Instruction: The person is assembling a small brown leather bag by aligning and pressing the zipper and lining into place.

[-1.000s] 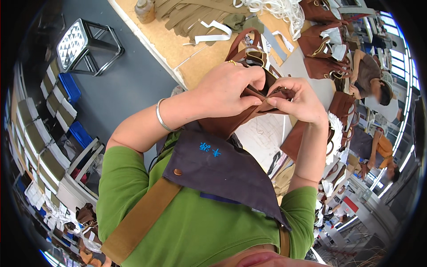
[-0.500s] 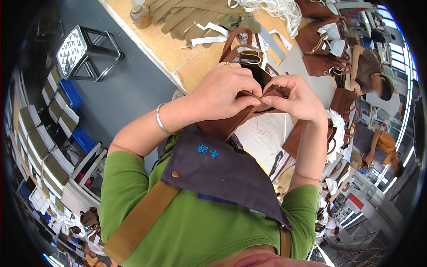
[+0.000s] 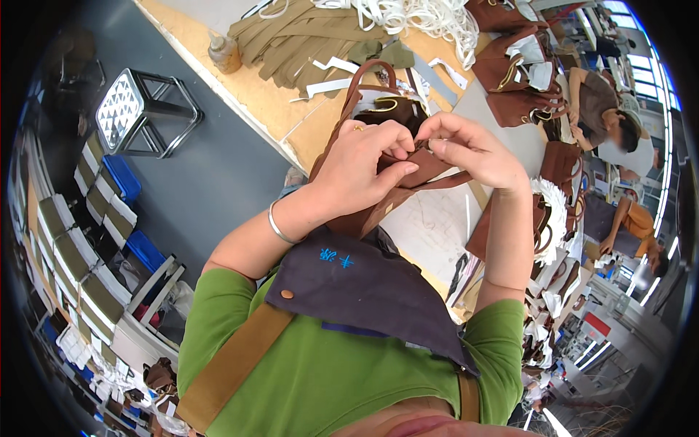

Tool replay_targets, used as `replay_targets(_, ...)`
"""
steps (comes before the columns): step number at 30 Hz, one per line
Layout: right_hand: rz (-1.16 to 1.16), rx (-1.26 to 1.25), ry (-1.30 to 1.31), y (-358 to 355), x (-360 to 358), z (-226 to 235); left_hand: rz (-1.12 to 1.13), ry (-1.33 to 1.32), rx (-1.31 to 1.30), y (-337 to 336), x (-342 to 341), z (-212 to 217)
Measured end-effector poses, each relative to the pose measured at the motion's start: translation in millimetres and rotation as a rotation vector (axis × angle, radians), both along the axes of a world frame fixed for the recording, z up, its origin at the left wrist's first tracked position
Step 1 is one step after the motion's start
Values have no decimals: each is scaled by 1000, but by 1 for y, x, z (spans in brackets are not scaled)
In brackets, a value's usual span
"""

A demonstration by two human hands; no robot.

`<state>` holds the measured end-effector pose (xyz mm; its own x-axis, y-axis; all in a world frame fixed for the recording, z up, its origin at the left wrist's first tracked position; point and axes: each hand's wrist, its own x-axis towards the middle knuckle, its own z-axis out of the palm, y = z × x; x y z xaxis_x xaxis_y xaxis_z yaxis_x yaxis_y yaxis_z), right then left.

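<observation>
On the pale wooden worktop (image 3: 268, 108), a bottle of amber-brown tint (image 3: 225, 54) stands near the edge beside a spread of olive strips (image 3: 306, 44), with a heap of white straps (image 3: 440, 23) farther right and brown bags (image 3: 502, 64) beyond it. A metal stool (image 3: 119, 113) stands on the grey floor (image 3: 207, 164), near blue bins (image 3: 122, 178) and stacked olive-and-white pieces (image 3: 65, 226). At the right, a person in an orange top (image 3: 641, 231) leans forward.

Bag (image 3: 428, 167): reddish-brown, smooth finish. Position: near edge of the surface (image 3: 280, 109), tilted; base contact not visible. Mouth: open, exposing a dark interior and pale grey lining (image 3: 364, 99) with a curved, yellow-edged strip (image 3: 386, 108). Far-side handle (image 3: 377, 63): standing as an upright loop. Near rim: folded, partly hidden. Small pale patch (image 3: 389, 207): on the near side.
</observation>
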<state>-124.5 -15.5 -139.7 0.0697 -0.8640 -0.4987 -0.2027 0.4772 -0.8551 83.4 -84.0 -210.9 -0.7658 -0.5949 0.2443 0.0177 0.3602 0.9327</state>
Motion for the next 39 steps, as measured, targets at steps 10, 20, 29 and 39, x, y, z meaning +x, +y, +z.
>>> replay_targets(10, -28, -26, 207, 1, 7, 1, -11, -5, 80, 0, 0, -2)
replay_targets(20, -66, -104, 252, 5, 17, -1, -81, 144, -63, -2, -1, -5)
replay_targets(29, -39, -176, 247, 12, 15, 5, 42, 74, 79, 0, -3, -7)
replay_targets(39, -88, -102, 257, 12, 17, 7, 23, 101, 122, -1, -3, -10)
